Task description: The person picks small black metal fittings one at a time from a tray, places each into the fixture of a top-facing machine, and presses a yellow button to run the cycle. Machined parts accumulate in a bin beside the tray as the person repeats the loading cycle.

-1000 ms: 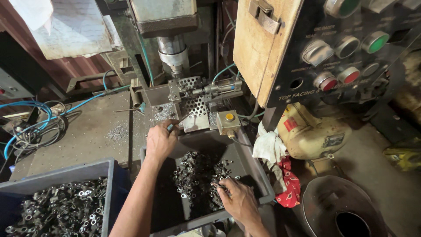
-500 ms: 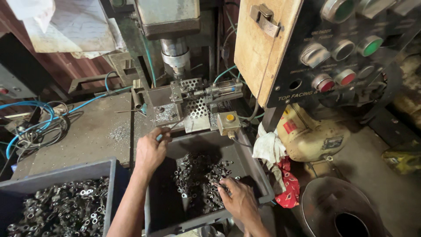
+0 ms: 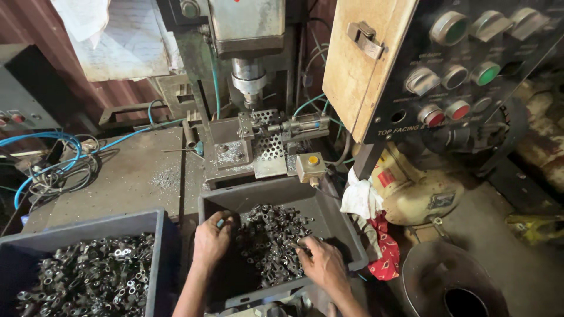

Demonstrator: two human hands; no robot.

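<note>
I had both hands down in the dark grey middle bin [image 3: 329, 202], which sat just in front of the drill press fixture [image 3: 258, 147]. My left hand [image 3: 211, 239] rested at the bin's left wall with its fingers curled shut around something small; a glimpse of a pale part showed at the thumb, but I could not tell just what it gripped. My right hand [image 3: 322, 265] lay over the near edge of the heap of small metal parts [image 3: 271, 235], fingers bent as if picking through them; whether it had pinched one I could not tell. As for progress, I judged the work somewhere in the middle: the middle bin held a fair heap, the second bin [image 3: 150, 220] to the left was thick with similar shiny parts [image 3: 88, 279], and the fixture under the spindle [image 3: 248, 79] looked empty of a workpiece, with only chips [image 3: 165, 176] scattered on the steel table [image 3: 111, 170]. Against the frame a second before, my left hand had come back from the fixture, where it had been reaching, and dropped into the bin, while my right had hardly shifted on the heap.
</note>
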